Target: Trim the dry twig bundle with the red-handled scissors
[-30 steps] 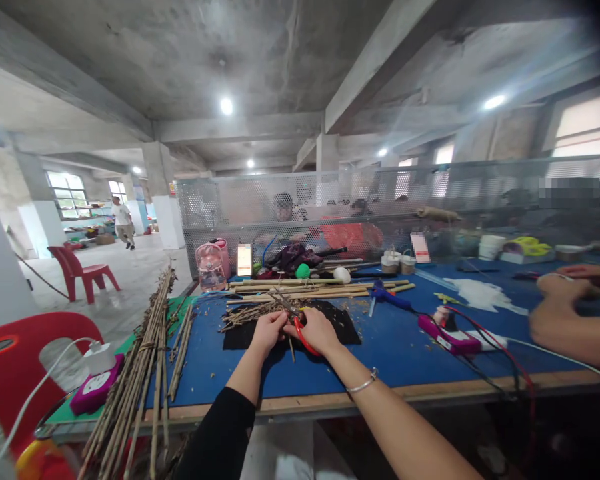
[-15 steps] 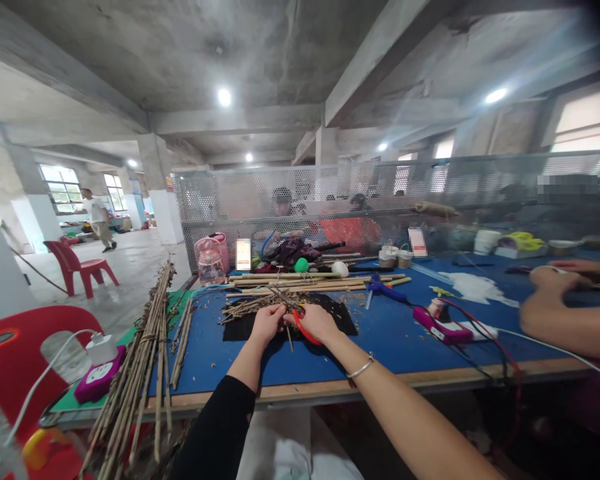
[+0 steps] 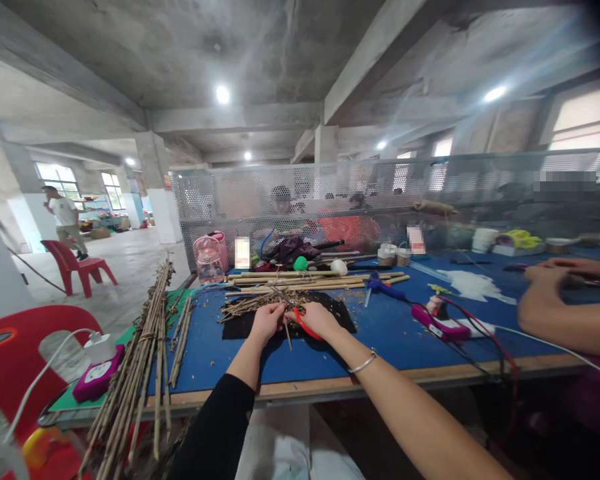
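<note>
My left hand point(image 3: 267, 321) is closed on a thin dry twig point(image 3: 289, 337), whose lower end points down toward me. Close beside it, my right hand point(image 3: 322, 320) grips red-handled scissors point(image 3: 307, 327). The blades meet the twigs near my left fingertips, though how far apart they are is too small to make out. Under and behind both hands lies a black cloth point(image 3: 347, 317). A heap of short cut twigs point(image 3: 243, 306) sits on its left part, with scraps scattered about.
Long bundled stalks point(image 3: 147, 353) overhang the table's left edge. Bare sticks point(image 3: 325, 285) lie across the back, before a perforated metal screen point(image 3: 240, 193). A blue glue gun point(image 3: 380, 285) and purple power strip point(image 3: 440, 325) lie right, near a co-worker's arm point(image 3: 555, 320).
My hands stay almost in place around the twig and scissors. In the background at left, a walking person has moved left and raised a hand toward the head.
</note>
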`<state>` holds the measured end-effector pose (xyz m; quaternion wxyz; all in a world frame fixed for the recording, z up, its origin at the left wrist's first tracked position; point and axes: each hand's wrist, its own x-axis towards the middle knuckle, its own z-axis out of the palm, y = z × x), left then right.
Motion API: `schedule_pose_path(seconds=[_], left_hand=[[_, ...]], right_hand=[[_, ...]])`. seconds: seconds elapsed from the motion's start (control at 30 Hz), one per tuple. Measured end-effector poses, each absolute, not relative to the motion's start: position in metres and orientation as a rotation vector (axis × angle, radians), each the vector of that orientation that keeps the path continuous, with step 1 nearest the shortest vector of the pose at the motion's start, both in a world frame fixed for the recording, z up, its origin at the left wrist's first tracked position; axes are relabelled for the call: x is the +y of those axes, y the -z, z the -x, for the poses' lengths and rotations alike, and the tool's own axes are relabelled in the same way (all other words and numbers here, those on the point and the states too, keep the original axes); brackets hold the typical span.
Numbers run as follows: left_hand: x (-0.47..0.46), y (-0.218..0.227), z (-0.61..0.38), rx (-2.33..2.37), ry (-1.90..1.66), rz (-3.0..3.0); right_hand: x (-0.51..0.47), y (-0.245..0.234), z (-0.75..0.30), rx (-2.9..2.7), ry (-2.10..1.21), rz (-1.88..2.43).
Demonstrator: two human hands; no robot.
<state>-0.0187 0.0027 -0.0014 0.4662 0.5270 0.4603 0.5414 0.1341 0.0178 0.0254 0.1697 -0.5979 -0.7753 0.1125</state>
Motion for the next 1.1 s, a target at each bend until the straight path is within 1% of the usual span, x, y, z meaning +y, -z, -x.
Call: schedule_pose_path(seconds=[0.17, 0.5, 0.87, 1.1], left_hand=[[0.001, -0.002, 0.017, 1.098, -1.324, -1.163], [0.005, 0.001, 0.018, 1.043, -1.348, -1.206], [0.001, -0.004, 0.016, 1.086, -1.333, -1.181], [0.003, -0.002, 0.017, 1.074, -1.335, -1.157]], right_hand=[[0.013, -0.03, -0.132, -2.227, -0.27, 1.698], [0.003, -0.038, -0.127, -2.23, -0.263, 1.585], [0.002, -0.038, -0.128, -2.193, -0.335, 1.706], [0.009, -0.031, -0.13, -2.214, -0.341, 1.709]])
